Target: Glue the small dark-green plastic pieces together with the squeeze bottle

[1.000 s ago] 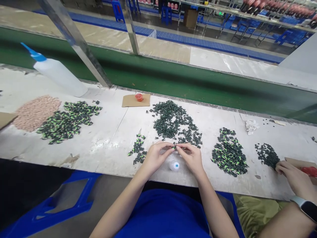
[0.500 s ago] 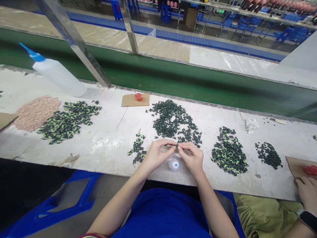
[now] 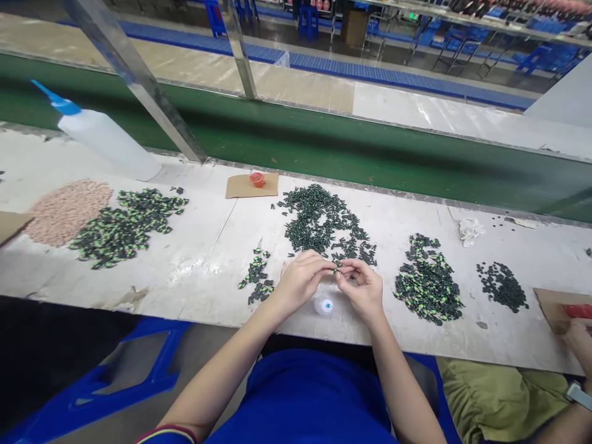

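Small green-and-black piece (image 3: 335, 270) is pinched in the fingers of both left hand (image 3: 300, 280) and right hand (image 3: 364, 292), so looks mid-work, with the green-marked cluster (image 3: 257, 271) alongside probably done and the big dark pile (image 3: 305, 234) beyond likely left to do.

A: Exposure?
B: Bright and flat on the worktop (image 3: 203, 290). Light looks diffuse, from above. Lower left drops near black.
A: Glare?
B: Streaks on the white ledge (image 3: 425, 117), upper right; highlights on the slanted metal post (image 3: 139, 80), upper left. Dark band along the green panel (image 3: 300, 135).
A: Sharpness?
B: Mid-frame fair, top edge soft. Tiny held piece (image 3: 336, 270) unresolved. Wide-angle stretch on the squeeze bottle (image 3: 111, 145), upper left.
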Demonstrator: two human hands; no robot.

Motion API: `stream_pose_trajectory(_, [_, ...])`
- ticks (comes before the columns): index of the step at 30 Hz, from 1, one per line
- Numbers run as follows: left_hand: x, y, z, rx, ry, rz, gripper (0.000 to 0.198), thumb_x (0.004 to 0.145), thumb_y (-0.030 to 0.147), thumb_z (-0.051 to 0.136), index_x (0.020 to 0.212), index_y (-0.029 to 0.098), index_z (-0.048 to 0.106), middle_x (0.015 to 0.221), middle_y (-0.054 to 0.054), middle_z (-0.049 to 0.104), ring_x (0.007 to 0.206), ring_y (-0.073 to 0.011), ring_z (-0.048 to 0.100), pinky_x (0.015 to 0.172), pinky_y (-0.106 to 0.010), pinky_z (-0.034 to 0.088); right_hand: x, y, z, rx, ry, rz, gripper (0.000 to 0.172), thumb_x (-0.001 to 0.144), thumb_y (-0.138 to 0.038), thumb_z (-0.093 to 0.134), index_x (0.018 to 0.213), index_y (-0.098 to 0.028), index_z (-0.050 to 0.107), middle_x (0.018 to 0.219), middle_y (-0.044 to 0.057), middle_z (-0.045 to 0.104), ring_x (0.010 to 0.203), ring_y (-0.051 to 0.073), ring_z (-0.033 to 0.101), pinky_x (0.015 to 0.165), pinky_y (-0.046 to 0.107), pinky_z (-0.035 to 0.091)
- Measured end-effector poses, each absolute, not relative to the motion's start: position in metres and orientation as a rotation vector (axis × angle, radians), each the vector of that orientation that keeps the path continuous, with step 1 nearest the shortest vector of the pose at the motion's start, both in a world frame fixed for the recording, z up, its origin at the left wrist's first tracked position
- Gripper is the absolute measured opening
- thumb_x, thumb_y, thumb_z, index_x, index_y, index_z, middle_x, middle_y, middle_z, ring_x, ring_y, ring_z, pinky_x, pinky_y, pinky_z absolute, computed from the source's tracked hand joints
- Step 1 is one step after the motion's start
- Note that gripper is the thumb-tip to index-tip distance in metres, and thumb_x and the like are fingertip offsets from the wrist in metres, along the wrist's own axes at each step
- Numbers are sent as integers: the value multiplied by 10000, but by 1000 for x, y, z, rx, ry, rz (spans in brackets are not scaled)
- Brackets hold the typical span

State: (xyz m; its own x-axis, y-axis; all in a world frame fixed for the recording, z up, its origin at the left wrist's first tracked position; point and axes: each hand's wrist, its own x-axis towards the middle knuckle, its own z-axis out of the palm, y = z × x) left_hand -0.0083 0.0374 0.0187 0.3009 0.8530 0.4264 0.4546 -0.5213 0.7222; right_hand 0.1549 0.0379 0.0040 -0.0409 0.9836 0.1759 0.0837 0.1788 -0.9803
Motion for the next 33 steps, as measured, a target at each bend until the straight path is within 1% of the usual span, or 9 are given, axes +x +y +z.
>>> stream_pose_trajectory(5, [-4, 41, 22, 2192, 1111, 1167, 238, 885, 80, 472, 920, 194, 677, 775, -42, 677, 757, -175, 559, 696, -299, 492, 153, 38, 2, -1112, -1278, 1055, 183, 664, -222, 705, 833, -214, 636, 676, -10, 643, 592, 121, 593, 585, 260, 538])
stream_pose_trajectory(11, [0, 44, 24, 2316, 1056, 1211, 220, 888, 66, 461, 913, 176, 649, 772, -44, 650, 760, -174, 530, 689, -301, 480, 155, 38, 2, -1113, -1233, 1056, 192, 653, -236, 715, 820, -210, 623, 668, -14, 623, 582, 112, 576, 565, 243, 516])
stream_pose_trajectory(15, [2, 45, 26, 2405, 1022, 1218, 209, 889, 56, 452, 902, 161, 633, 743, -47, 624, 745, -177, 508, 667, -297, 473, 157, 38, 2, -1096, -1215, 1065, 187, 650, -207, 712, 815, -211, 624, 664, -19, 618, 580, 102, 568, 563, 227, 505])
stream_pose_trajectory(22, [4, 45, 29, 2480, 1020, 1234, 203, 897, 56, 440, 900, 146, 622, 746, -56, 626, 742, -178, 504, 670, -292, 471, 158, 37, 2, -1086, -1234, 1015, 186, 657, -200, 697, 827, -215, 624, 673, -19, 619, 586, 110, 573, 569, 240, 509])
stream_pose_trajectory(27, [2, 46, 26, 2482, 1010, 1229, 200, 913, 91, 444, 945, 148, 634, 782, -62, 655, 770, -184, 529, 694, -309, 474, 157, 38, 4, -1091, -1282, 961, 179, 668, -194, 672, 841, -207, 627, 696, -9, 634, 607, 119, 590, 575, 248, 513])
stream_pose_trajectory(30, [4, 46, 23, 2437, 1014, 1224, 194, 922, 130, 457, 965, 157, 644, 802, -60, 676, 785, -186, 552, 714, -322, 486, 156, 38, 6, -1114, -1329, 904, 142, 682, -200, 652, 823, -200, 633, 723, 3, 638, 624, 126, 596, 587, 258, 518])
stream_pose_trajectory(33, [0, 46, 23, 2373, 1023, 1157, 200, 919, 165, 487, 1051, 168, 639, 907, -68, 705, 874, -197, 581, 793, -351, 500, 163, 39, 9, -1179, -1384, 849, 91, 693, -226, 643, 778, -194, 642, 722, 11, 644, 626, 134, 599, 604, 276, 525])
